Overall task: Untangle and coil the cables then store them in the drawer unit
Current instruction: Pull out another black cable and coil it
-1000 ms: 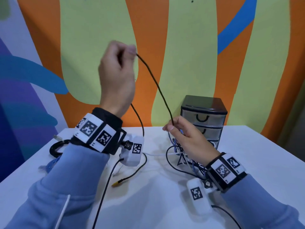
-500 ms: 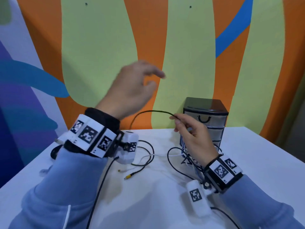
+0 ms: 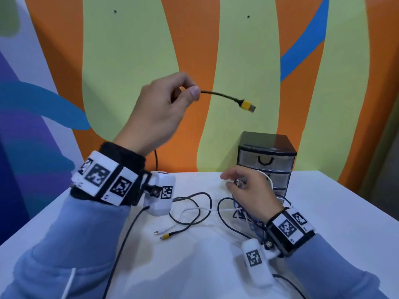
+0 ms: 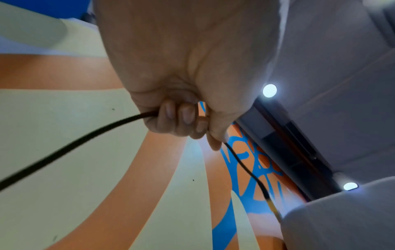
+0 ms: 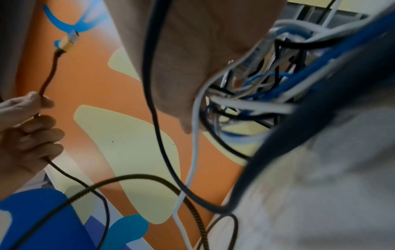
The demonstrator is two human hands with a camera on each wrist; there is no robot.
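Left hand [image 3: 159, 111] re-gripped black cable [image 3: 220, 96], fingers pinching; right hand [image 3: 248, 190] released, fingers loose.

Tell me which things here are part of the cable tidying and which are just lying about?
Part of the job:
black braided cable with yellow plug, pinched by left hand
tangled blue, white and black cables under right hand
small black drawer unit

Just there:
white table
painted wall

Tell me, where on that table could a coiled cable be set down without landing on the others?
Bare table lies right of the drawer unit. Crowded: the tangle under the right hand, and the braided cable's loops in the middle.
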